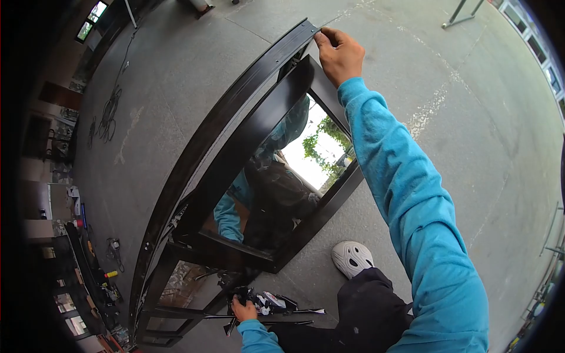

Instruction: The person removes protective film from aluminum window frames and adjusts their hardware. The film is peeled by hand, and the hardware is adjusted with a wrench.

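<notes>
Dark-brown, glossy window frame [235, 91] with a long, straight-edged outer rail, bowed by the wide lens, runs away from the person on a diagonal, from low on the left to its far end ahead, above a gray concrete floor [194, 70]. The left hand [244, 309], the nearer of the two to the body, is low beside the frame's near section, its fingers curled at a crumpled black-and-white plastic bundle [273, 301] with thin dark strips; whether it grips anything cannot be told. Close by are dark trousers [371, 303] and a white, perforated clog [346, 262]. At arm's length, the right hand [342, 57] pinches the frame's far end corner between thumb and fingers, the turquoise sleeve [424, 194] stretched along the frame's right side. Between that sleeve and the outer rail, a wide brown sash [247, 138] swings out at an angle, its glass pane [329, 159] reflecting foliage and clothing, and it appears to block a straight path between the two. Farther out, well apart from the frame, a loose dark cable [109, 112] lies to the left, with assorted tools, one with a yellow end [112, 273], along that side. Beyond the right hand stands a gray metal leg support [452, 23].
</notes>
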